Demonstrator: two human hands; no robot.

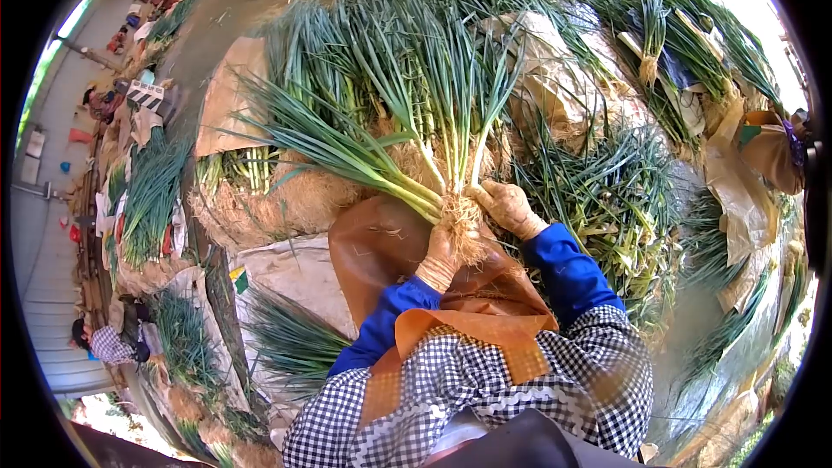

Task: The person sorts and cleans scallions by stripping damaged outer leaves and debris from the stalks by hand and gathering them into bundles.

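Green-onion bunch (454, 160): we clasped roots (462, 217) in left hand (441, 249), right hand (510, 207) gripping alongside; steady hold seemed needed.

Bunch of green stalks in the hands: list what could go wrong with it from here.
The bunch fans out in different directions, so stalks might slip loose if the left hand or right hand eases off. Its leaves overlap the heap of greens beyond and could snag there. The shaggy roots hang over the brown apron and may shed more bits onto it.
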